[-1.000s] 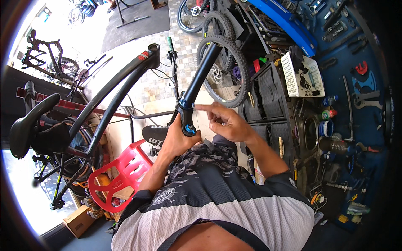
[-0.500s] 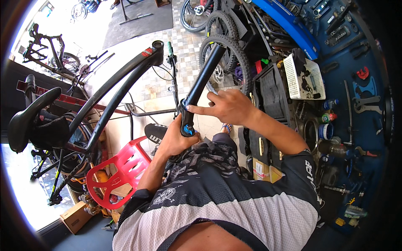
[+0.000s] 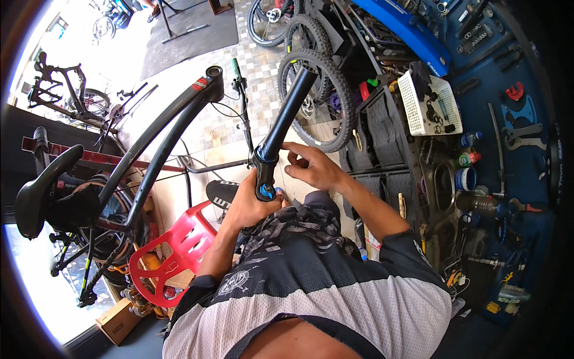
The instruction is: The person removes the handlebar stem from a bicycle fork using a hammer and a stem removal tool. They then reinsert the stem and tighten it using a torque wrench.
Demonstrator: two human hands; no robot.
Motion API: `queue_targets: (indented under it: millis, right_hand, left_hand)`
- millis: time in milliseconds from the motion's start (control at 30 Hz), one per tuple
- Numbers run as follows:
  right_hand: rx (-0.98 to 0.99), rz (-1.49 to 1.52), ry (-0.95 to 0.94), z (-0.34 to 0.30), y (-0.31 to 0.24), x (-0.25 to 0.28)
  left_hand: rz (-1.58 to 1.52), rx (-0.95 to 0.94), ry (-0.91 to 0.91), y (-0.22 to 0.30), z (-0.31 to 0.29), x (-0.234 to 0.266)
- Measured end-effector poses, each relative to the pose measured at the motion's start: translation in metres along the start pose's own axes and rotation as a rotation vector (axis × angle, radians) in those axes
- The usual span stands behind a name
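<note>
A black bicycle suspension fork (image 3: 282, 119) stands in front of me, its dark steerer tube slanting up and away to the right. My left hand (image 3: 251, 203) grips it just below the crown, beside a blue knob (image 3: 266, 190) on top of the leg. The lower part of the fork is hidden by my hand and body. Close to the right of the crown is my right hand (image 3: 315, 170), holding nothing, its fingers loosely bent with a gap between forefinger and thumb. To the left a black bicycle frame (image 3: 156, 157) with a saddle (image 3: 51, 185) is held up, no fork in its head tube.
A red plastic chair (image 3: 179, 251) is at my lower left. Several wheels (image 3: 315, 102) lean ahead by a black tool cabinet (image 3: 382, 128). On the right are a white basket (image 3: 418, 110), bottles (image 3: 471, 139) and a blue tool board (image 3: 508, 78). A cardboard box (image 3: 118, 321) sits lower left.
My right forefinger, which pointed at the base of the steerer tube, has drawn back and bent, and the hand has dropped slightly. My left hand keeps its grip on the fork.
</note>
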State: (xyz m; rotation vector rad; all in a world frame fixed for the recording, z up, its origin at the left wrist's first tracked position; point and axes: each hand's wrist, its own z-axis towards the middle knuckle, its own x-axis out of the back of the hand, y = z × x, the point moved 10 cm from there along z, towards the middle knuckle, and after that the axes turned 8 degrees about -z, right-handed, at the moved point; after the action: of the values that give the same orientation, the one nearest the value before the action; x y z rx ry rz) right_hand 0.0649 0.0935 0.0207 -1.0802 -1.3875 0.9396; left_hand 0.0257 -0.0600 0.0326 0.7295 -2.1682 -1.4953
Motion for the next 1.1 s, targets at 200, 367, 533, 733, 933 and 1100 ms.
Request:
queue_targets:
  millis: [200, 367, 533, 733, 933, 1100]
  right_hand:
    - [-0.045, 0.252, -0.023, -0.028, -0.010, -0.028]
    - [0.056, -0.124, 0.032, -0.028, -0.032, -0.021]
    - [0.320, -0.636, 0.151, -0.027, -0.065, -0.008]
    - [0.562, -1.058, 0.222, -0.031, -0.065, -0.007]
    - [0.477, -1.026, 0.197, -0.027, -0.038, 0.004]
    - [0.107, 0.095, 0.020, -0.006, -0.006, -0.013]
  left_hand:
    - [0.058, -0.022, 0.044, -0.002, 0.004, 0.005]
    - [0.000, 0.027, 0.027, -0.003, 0.005, 0.011]
    - [-0.058, 0.099, -0.017, -0.006, -0.002, 0.005]
    - [-0.094, 0.001, -0.087, -0.001, -0.009, 0.005]
    - [-0.146, 0.095, -0.080, -0.008, -0.014, 0.015]
    - [-0.165, 0.080, -0.076, -0.011, -0.013, 0.013]
